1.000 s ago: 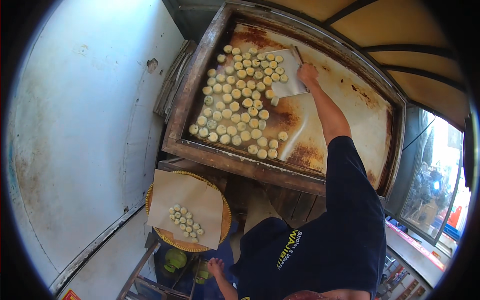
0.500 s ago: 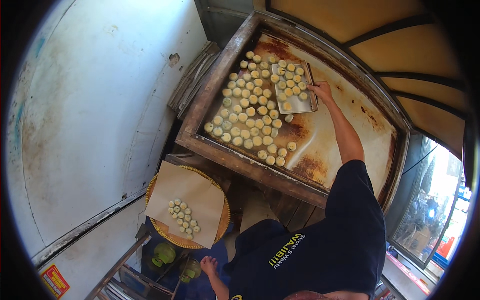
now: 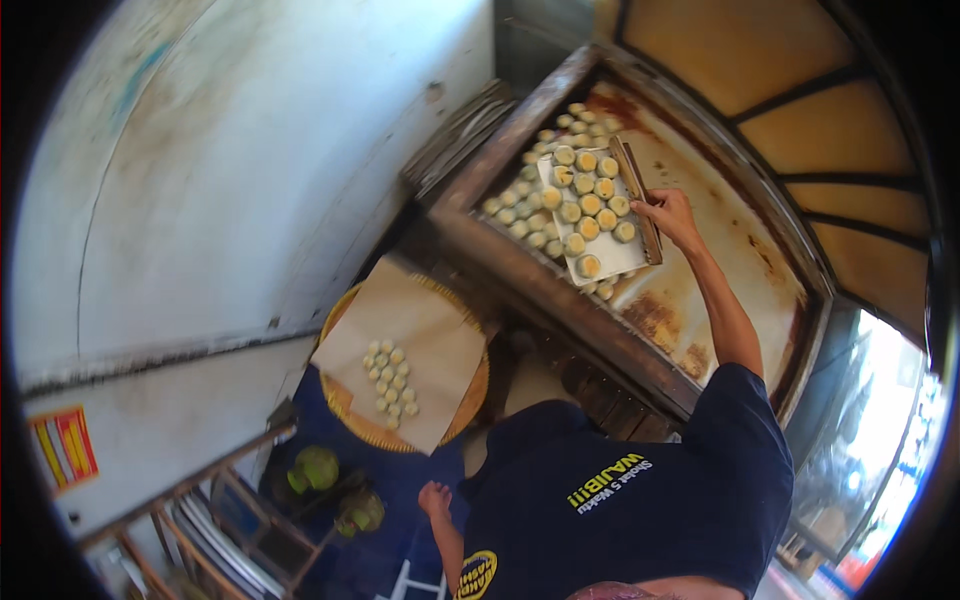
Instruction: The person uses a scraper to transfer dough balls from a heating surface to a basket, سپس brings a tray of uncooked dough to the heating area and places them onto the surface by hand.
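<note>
Right hand: fingers closed around the wooden grip of a flat scoop (image 3: 610, 258); hand (image 3: 668, 216) over the griddle (image 3: 765, 325).
Scoop load: round browned cakes (image 3: 590, 229), carried over the griddle's left part, near its front edge.
Griddle: more cakes (image 3: 520, 210) crowd the left edge and front-left corner.
Basket (image 3: 343, 402): brown paper (image 3: 365, 310) bears a small cluster of pale cakes (image 3: 391, 376) toward the lower edge.
Left hand (image 3: 435, 499): just beyond the basket's lower edge; finger spread cannot be told.
</note>
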